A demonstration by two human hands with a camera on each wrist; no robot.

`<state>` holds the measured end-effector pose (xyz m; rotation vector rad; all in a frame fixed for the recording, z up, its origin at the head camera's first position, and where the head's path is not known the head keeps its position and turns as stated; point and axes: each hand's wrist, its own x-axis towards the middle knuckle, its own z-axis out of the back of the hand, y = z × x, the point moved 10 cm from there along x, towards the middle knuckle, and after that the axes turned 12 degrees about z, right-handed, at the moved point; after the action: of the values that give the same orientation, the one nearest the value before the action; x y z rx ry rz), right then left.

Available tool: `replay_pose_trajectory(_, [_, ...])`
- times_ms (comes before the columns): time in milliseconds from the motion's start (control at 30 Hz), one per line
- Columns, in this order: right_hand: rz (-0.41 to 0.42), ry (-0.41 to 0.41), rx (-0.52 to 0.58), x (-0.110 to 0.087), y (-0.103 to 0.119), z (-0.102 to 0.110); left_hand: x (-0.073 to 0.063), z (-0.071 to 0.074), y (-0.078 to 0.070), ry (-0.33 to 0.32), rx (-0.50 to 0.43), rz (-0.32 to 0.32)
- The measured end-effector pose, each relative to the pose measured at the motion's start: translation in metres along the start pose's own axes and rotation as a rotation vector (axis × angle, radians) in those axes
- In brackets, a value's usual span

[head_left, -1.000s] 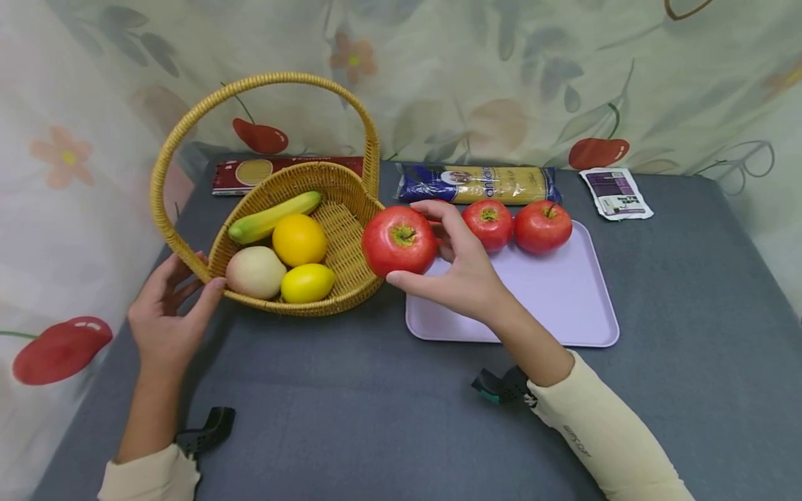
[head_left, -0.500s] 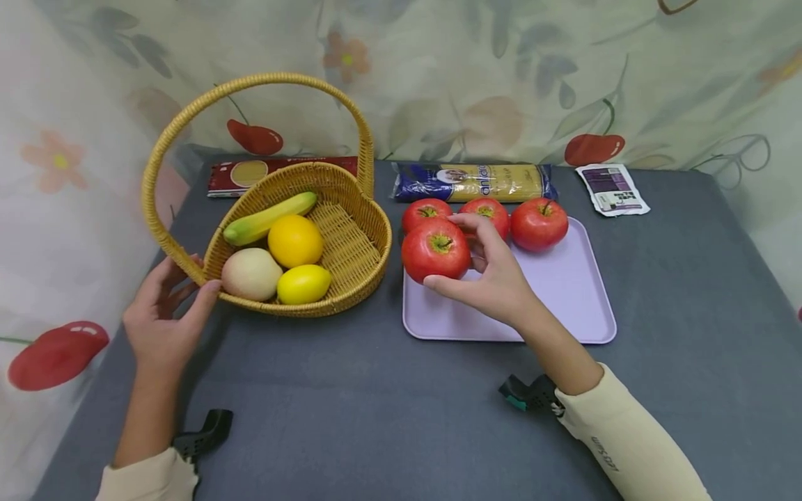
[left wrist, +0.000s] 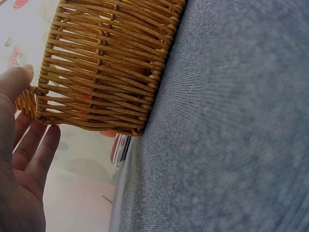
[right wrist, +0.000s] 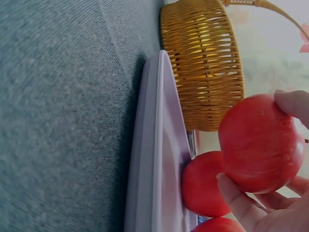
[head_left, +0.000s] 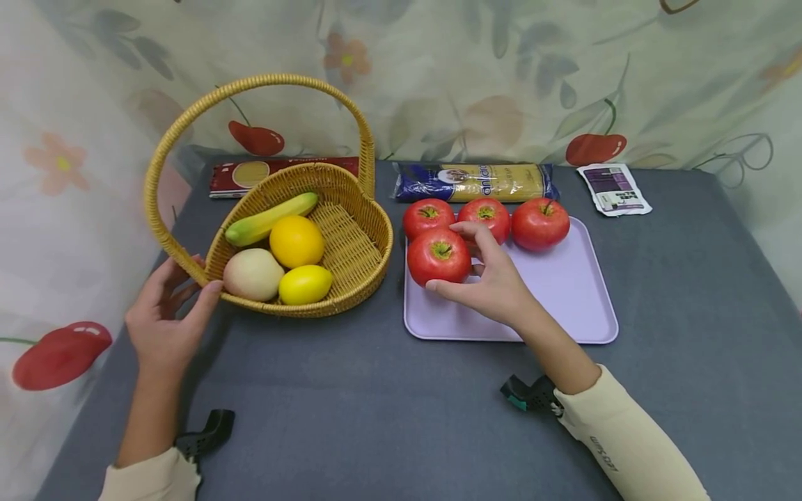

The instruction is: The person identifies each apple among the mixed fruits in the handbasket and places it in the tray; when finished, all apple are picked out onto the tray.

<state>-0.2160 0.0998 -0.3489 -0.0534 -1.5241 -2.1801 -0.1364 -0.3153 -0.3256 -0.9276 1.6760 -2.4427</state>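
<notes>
My right hand [head_left: 485, 282] holds a red apple [head_left: 438, 256] between thumb and fingers over the left part of the lilac tray [head_left: 551, 306]. In the right wrist view this apple [right wrist: 260, 143] appears raised above the tray floor. Behind it on the tray sit a left apple [head_left: 426, 214], a middle apple [head_left: 491, 214] and a right apple [head_left: 540, 224]. My left hand [head_left: 166, 313] pinches the wicker basket [head_left: 347, 299] where its handle meets the rim. Inside lie a green-yellow banana-like fruit [head_left: 271, 219], an orange [head_left: 297, 241], a lemon [head_left: 305, 284] and a pale peach-like fruit [head_left: 253, 274].
A blue and yellow pasta packet [head_left: 476, 182] lies behind the tray. A red packet [head_left: 250, 177] is partly hidden behind the basket. To the back right is a small white and purple sachet [head_left: 614, 189]. Patterned curtain [head_left: 438, 83] borders the grey tabletop [head_left: 351, 403].
My right hand has carried the apple rightward, from beside the basket's rim to over the tray, then slightly lower. The left back apple has come into view. My left hand stays at the basket.
</notes>
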Motion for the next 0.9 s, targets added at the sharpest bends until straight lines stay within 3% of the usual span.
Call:
replay_pose_trajectory(400, [-0.062,0.061,-0.027,0.0,-0.017,-0.008,0.001,0.001,0.007,-0.008,0.015,0.014])
replay_pose_trajectory(567, [-0.046,0.079,-0.076,0.001,-0.02,-0.01,0.001,0.002,0.008,-0.01,0.014,0.012])
replay_pose_trajectory(900, [-0.06,0.107,-0.111,-0.001,-0.028,-0.013,-0.001,-0.001,-0.006,-0.005,0.013,0.009])
